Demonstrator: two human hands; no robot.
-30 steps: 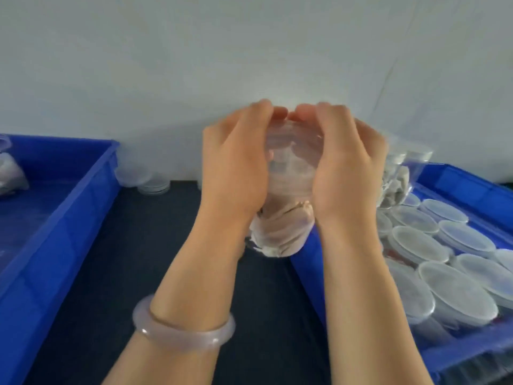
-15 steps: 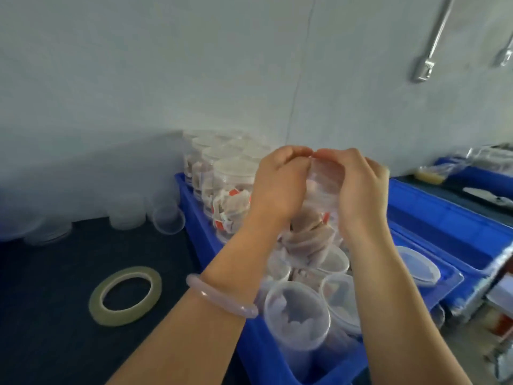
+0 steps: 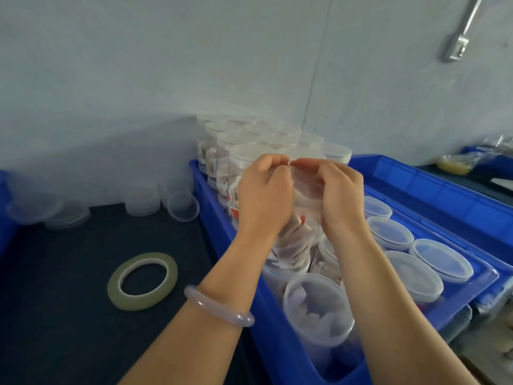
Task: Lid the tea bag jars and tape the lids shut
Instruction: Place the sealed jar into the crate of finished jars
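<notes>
We're gripping tea bag jar (image 3: 295,245) in both hands, holding it tilted above blue bin (image 3: 216,218). Left hand (image 3: 263,195) and right hand (image 3: 341,195) are curling round its lid (image 3: 305,187), almost meeting on top. Tape roll (image 3: 143,280) is lying flat on dark table (image 3: 69,301), left of bin. Lidded jars (image 3: 247,140) are standing at bin's far end; open jar (image 3: 316,307) is sitting nearest us.

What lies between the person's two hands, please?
In the head view, a clear tea bag jar sits between the left hand and right hand, both gripping it.
</notes>
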